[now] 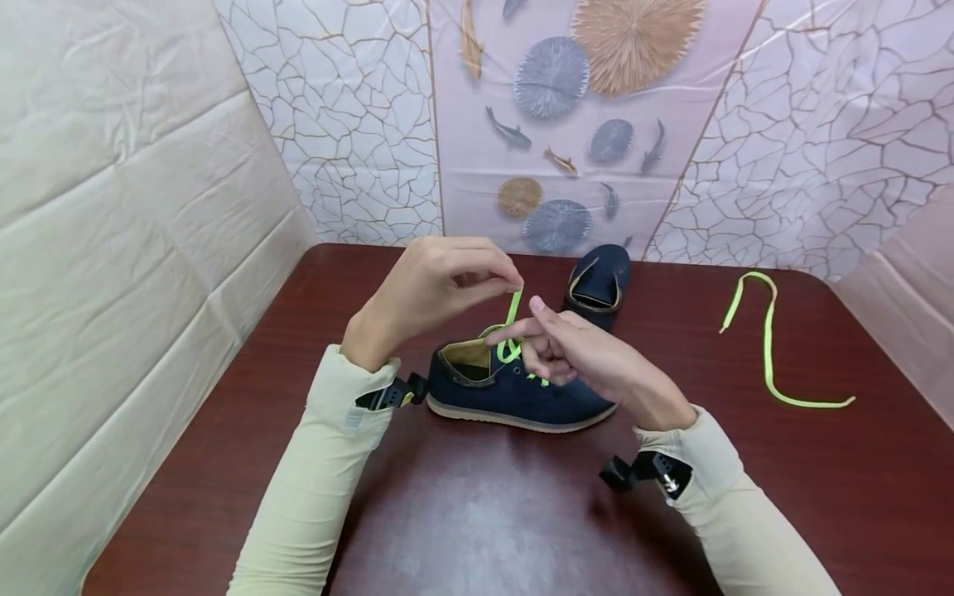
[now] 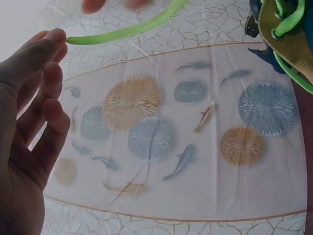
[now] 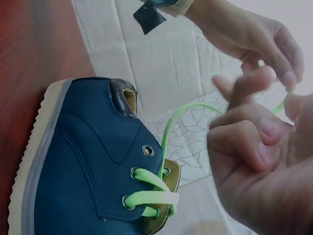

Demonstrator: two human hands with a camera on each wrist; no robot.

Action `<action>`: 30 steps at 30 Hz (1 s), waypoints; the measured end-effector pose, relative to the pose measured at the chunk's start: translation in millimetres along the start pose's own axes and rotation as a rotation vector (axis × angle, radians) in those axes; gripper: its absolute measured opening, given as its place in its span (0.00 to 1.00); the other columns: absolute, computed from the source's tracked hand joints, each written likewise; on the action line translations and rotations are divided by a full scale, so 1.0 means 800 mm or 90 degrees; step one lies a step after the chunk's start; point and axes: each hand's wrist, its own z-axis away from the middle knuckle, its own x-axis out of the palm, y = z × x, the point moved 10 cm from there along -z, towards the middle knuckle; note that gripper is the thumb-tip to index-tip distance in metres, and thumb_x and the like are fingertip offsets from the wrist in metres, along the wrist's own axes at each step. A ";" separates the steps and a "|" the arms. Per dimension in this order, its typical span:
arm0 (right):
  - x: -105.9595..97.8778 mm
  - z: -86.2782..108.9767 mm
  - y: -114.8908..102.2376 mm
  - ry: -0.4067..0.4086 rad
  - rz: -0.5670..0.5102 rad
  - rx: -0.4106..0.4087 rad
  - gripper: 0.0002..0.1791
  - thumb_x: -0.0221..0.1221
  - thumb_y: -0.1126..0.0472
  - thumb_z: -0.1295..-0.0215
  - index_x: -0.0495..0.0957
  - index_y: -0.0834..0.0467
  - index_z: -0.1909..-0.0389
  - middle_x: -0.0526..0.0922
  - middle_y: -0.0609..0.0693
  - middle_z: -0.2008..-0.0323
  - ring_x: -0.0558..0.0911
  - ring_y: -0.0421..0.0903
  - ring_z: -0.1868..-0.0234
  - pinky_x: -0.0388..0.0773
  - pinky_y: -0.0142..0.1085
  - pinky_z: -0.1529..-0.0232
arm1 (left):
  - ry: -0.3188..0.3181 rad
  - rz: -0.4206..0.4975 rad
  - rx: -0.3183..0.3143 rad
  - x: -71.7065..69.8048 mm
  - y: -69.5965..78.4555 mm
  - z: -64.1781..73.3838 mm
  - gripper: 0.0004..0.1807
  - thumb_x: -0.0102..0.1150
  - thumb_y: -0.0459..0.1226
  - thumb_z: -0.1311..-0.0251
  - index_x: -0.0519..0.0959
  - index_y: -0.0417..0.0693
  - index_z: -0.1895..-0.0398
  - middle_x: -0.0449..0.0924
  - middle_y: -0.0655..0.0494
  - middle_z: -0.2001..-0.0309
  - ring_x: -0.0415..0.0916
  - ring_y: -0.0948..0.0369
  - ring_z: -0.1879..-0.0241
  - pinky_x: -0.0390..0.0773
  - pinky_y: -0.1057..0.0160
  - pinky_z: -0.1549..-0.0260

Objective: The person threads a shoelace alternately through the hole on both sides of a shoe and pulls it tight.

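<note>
A navy shoe (image 1: 514, 406) with a pale sole stands on the table, toe to the right. Its bright green shoelace (image 3: 151, 197) crosses through several metal eyelets, while the top eyelet (image 3: 148, 150) on the near side shows no lace. Above the shoe opening, my left hand (image 1: 447, 277) pinches the end of this lace between thumb and fingertips, and the lace runs down taut from there. My right hand (image 1: 581, 348) is beside the lace, index finger reaching across it, thumb raised, other fingers bent. In the right wrist view nothing shows gripped in those bent fingers.
A second navy shoe (image 1: 599, 277), with no green lace visible, sits behind at the table's back edge. To the right, a loose green shoelace (image 1: 770, 348) lies in a curve on the dark red table (image 1: 462, 530). Patterned sheets (image 1: 358, 124) hang around the table.
</note>
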 end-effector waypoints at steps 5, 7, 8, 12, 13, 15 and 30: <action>-0.002 -0.001 0.008 0.005 -0.012 0.052 0.48 0.26 0.25 0.22 0.61 0.54 0.19 0.72 0.45 0.78 0.60 0.38 0.82 0.53 0.30 0.80 | -0.044 0.049 -0.025 0.003 -0.003 0.002 0.06 0.74 0.28 0.39 0.90 0.48 0.63 0.90 0.60 0.63 0.82 0.71 0.64 0.79 0.69 0.67; -0.010 -0.002 0.004 0.043 -0.039 0.035 0.46 0.27 0.26 0.21 0.58 0.53 0.18 0.73 0.45 0.77 0.61 0.38 0.83 0.53 0.29 0.80 | -0.107 0.063 -0.062 0.013 -0.009 0.005 0.06 0.74 0.30 0.38 0.90 0.50 0.63 0.89 0.63 0.65 0.81 0.72 0.66 0.80 0.68 0.65; -0.015 -0.002 0.002 0.065 -0.057 0.024 0.43 0.29 0.28 0.20 0.57 0.53 0.18 0.74 0.45 0.77 0.61 0.37 0.83 0.54 0.28 0.80 | -0.145 0.069 -0.082 0.021 -0.012 0.006 0.06 0.74 0.30 0.37 0.90 0.51 0.64 0.88 0.65 0.65 0.81 0.73 0.66 0.80 0.67 0.65; -0.033 -0.001 0.001 0.145 -0.100 -0.010 0.34 0.37 0.38 0.15 0.55 0.49 0.17 0.80 0.44 0.72 0.66 0.38 0.81 0.56 0.28 0.80 | -0.290 0.047 -0.161 0.054 -0.030 0.017 0.05 0.74 0.35 0.36 0.91 0.59 0.65 0.86 0.72 0.66 0.80 0.75 0.67 0.80 0.66 0.62; -0.036 -0.002 0.002 0.157 -0.101 -0.013 0.32 0.40 0.41 0.14 0.54 0.48 0.17 0.81 0.44 0.69 0.67 0.38 0.81 0.57 0.29 0.80 | -0.314 0.039 -0.175 0.061 -0.034 0.019 0.05 0.74 0.36 0.36 0.91 0.59 0.65 0.86 0.73 0.66 0.80 0.75 0.67 0.80 0.66 0.62; -0.040 -0.003 0.006 0.177 -0.080 -0.014 0.31 0.45 0.47 0.14 0.53 0.46 0.16 0.82 0.46 0.67 0.69 0.39 0.79 0.60 0.29 0.80 | -0.349 0.018 -0.195 0.073 -0.043 0.024 0.05 0.74 0.36 0.36 0.91 0.60 0.65 0.85 0.75 0.65 0.80 0.75 0.66 0.80 0.65 0.62; -0.035 -0.016 0.023 0.150 -0.039 -0.027 0.47 0.50 0.73 0.21 0.39 0.41 0.13 0.85 0.53 0.69 0.73 0.42 0.81 0.71 0.31 0.81 | -0.409 -0.019 -0.208 0.117 -0.072 0.043 0.01 0.76 0.43 0.38 0.93 0.63 0.65 0.86 0.78 0.66 0.78 0.74 0.65 0.78 0.64 0.64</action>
